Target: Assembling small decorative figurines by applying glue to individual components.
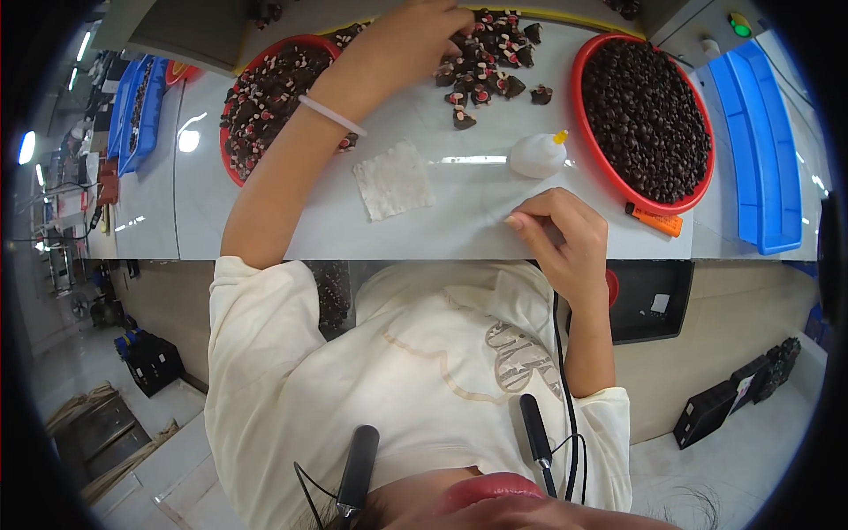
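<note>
The pile of dark pieces with pink and cream parts [499, 57] lies toward the back of the white table [477, 225], in front of a yellow strip [565, 22] along the back edge. A few pieces sit apart on its near and right sides, with a stretch of tabletop between them and the right red basin [579, 84]. The left hand [433, 26] is over the pile's left side, fingers bent downward; whether they are clamped on a piece I cannot tell. Its forearm crosses the left red basin [227, 146], covering part of the rim. The right hand [570, 234] rests near the table's front edge, thumb and forefinger close together at the tips; I cannot tell whether anything thin is pinched there. Just behind it stands the white bottle with a yellow tip [537, 159]. A white square cloth [393, 181] lies between the forearms, with tabletop showing from it to the front edge and across to the right hand. An orange object [658, 221] touches or nearly touches the right basin's near rim; its dark markings are too small to read. Farther right is a long blue tray [760, 159]. The cream shirt [424, 371] bears large printed lettering, partly folded.
</note>
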`<control>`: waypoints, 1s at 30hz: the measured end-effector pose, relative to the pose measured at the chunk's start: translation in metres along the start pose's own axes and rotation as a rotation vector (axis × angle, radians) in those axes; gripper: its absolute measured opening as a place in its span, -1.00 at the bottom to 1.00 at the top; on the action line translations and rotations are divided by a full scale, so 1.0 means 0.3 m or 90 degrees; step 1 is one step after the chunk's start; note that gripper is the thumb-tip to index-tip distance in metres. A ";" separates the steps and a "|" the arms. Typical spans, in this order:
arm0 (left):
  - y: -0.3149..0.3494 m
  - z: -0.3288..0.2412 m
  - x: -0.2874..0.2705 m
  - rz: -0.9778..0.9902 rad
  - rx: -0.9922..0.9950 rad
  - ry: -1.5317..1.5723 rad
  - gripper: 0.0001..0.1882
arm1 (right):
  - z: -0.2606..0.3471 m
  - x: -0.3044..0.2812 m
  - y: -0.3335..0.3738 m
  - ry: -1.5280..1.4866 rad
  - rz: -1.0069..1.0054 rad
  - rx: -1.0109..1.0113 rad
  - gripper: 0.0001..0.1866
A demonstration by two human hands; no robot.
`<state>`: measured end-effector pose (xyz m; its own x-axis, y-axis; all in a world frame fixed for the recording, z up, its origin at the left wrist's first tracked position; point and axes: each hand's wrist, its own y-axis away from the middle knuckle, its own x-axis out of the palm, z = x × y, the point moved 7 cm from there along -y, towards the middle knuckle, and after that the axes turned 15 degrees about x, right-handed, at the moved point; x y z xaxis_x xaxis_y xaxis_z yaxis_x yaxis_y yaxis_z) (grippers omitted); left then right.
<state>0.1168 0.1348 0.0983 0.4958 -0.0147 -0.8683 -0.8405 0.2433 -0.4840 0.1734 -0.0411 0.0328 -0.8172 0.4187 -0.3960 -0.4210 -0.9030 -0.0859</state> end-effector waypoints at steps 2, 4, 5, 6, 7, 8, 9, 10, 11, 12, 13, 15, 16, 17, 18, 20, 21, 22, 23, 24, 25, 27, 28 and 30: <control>0.039 0.066 0.070 0.183 -0.191 0.077 -0.72 | 0.004 -0.003 -0.008 -0.001 0.000 -0.009 -0.88; 0.038 0.071 0.020 0.181 -0.282 0.132 -0.72 | -0.003 -0.013 -0.006 -0.001 0.007 -0.018 -0.88; 0.058 0.068 0.000 0.181 -0.370 0.179 -0.71 | -0.005 -0.029 -0.001 0.003 -0.013 -0.042 -0.88; 0.082 0.043 -0.008 0.182 -0.373 0.185 -0.71 | -0.006 -0.041 0.003 0.007 -0.032 -0.065 -0.87; 0.101 0.019 -0.037 0.065 -0.385 0.277 -0.72 | -0.014 -0.038 0.006 0.007 -0.034 -0.058 -0.87; 0.129 -0.006 -0.063 -0.055 -0.398 0.368 -0.71 | -0.021 -0.072 0.016 -0.045 -0.132 -0.075 -0.85; 0.161 -0.041 -0.068 -0.053 -0.398 0.376 -0.71 | -0.028 -0.104 0.030 -0.096 -0.230 -0.091 -0.83; 0.199 -0.083 -0.068 -0.146 -0.426 0.535 -0.70 | -0.026 -0.099 0.026 -0.093 -0.229 -0.084 -0.83; 0.231 -0.121 -0.061 -0.243 -0.451 0.693 -0.70 | -0.023 -0.110 0.014 -0.107 -0.279 -0.058 -0.77; 0.237 -0.169 -0.046 -0.243 -0.453 0.700 -0.70 | -0.024 -0.124 0.004 -0.119 -0.331 -0.031 -0.71; 0.249 -0.213 -0.025 -0.311 -0.506 0.760 -0.66 | -0.011 -0.121 -0.012 -0.114 -0.327 -0.026 -0.71; 0.265 -0.282 0.031 -0.377 -0.562 0.832 -0.58 | -0.007 -0.071 -0.055 0.000 -0.192 0.036 -0.61; 0.270 -0.318 0.062 -0.409 -0.582 0.897 -0.58 | -0.013 -0.072 -0.063 0.008 -0.188 0.043 -0.61; 0.274 -0.347 0.092 -0.440 -0.601 0.961 -0.58 | -0.014 -0.061 -0.072 0.022 -0.151 0.029 -0.56; 0.273 -0.367 0.117 -0.445 -0.607 0.970 -0.58 | -0.013 -0.050 -0.072 0.034 -0.113 0.015 -0.52; 0.272 -0.387 0.158 -0.501 -0.618 1.020 -0.59 | -0.029 -0.059 -0.063 0.042 -0.090 0.055 -0.55; 0.273 -0.392 0.166 -0.506 -0.625 1.025 -0.59 | -0.048 -0.074 -0.060 -0.131 -0.067 0.097 -0.59; 0.278 -0.399 0.178 -0.484 -0.628 1.070 -0.69 | -0.060 -0.074 -0.053 -0.298 -0.050 0.141 -0.62; 0.282 -0.406 0.189 -0.461 -0.630 1.114 -0.74 | -0.064 -0.070 -0.042 -0.388 -0.040 0.174 -0.67; 0.293 -0.402 0.197 -0.466 -0.634 1.125 -0.74 | -0.058 -0.069 -0.036 -0.412 -0.025 0.212 -0.66; 0.283 -0.393 0.189 -0.483 -0.583 1.091 -0.75 | -0.044 -0.088 -0.027 -0.388 -0.008 0.196 -0.65; 0.265 -0.390 0.178 -0.500 -0.539 1.069 -0.76 | -0.032 -0.153 -0.012 -0.261 -0.012 0.154 -0.61; 0.262 -0.391 0.175 -0.518 -0.561 1.078 -0.78 | -0.024 -0.183 -0.010 -0.164 -0.026 0.125 -0.57; 0.257 -0.395 0.178 -0.539 -0.592 1.094 -0.79 | 0.013 -0.215 -0.009 -0.118 -0.032 0.106 -0.51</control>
<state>0.0527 0.0378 0.0019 0.5270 -0.6161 0.5854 -0.6802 -0.7187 -0.1442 0.2257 -0.0653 0.0622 -0.8456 0.4868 -0.2190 -0.5091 -0.8588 0.0569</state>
